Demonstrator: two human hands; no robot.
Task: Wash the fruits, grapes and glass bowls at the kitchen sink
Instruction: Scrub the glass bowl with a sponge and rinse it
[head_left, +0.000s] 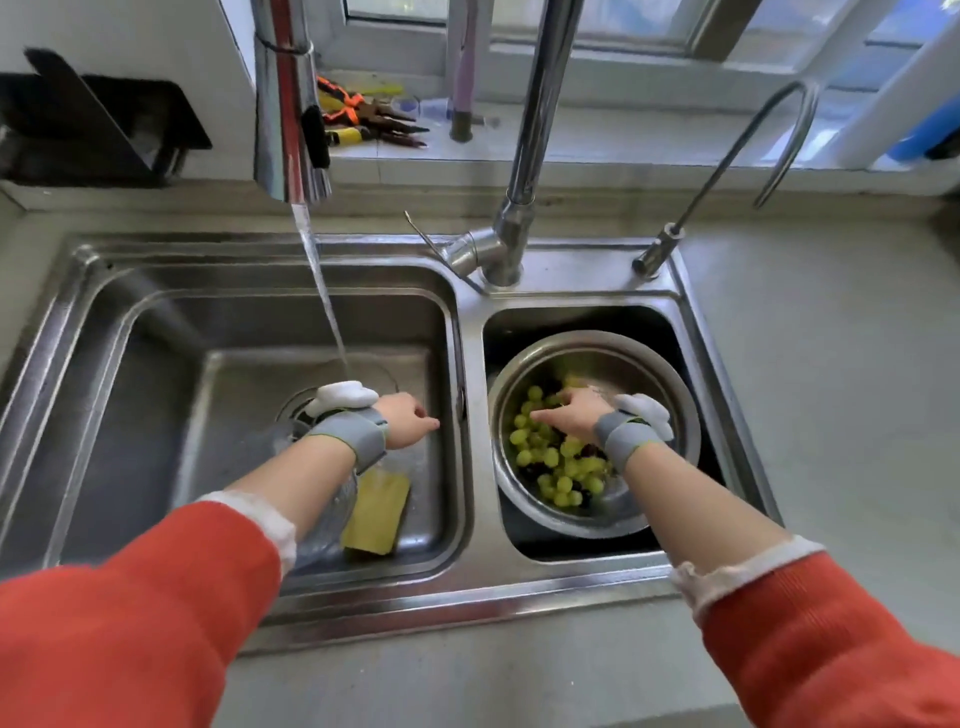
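A steel bowl (597, 358) stands in the right basin with green grapes (550, 460) and a few dark ones in it. My right hand (571, 415) reaches down into the bowl, its fingers spread and touching the grapes. In the left basin (234, 322) my left hand (408, 418) hovers near the drain with its fingers loosely curled and nothing in them. A clear glass bowl (327, 514) lies under my left forearm, partly hidden. Water (324, 296) pours from the pull-out faucet (291, 130) and lands just behind my left wrist.
A yellow sponge cloth (376, 512) lies on the left basin floor beside the glass bowl. A thin second tap (727, 161) rises at the right rear corner of the sink. Pliers (363, 117) lie on the window sill. A grey counter surrounds the sink.
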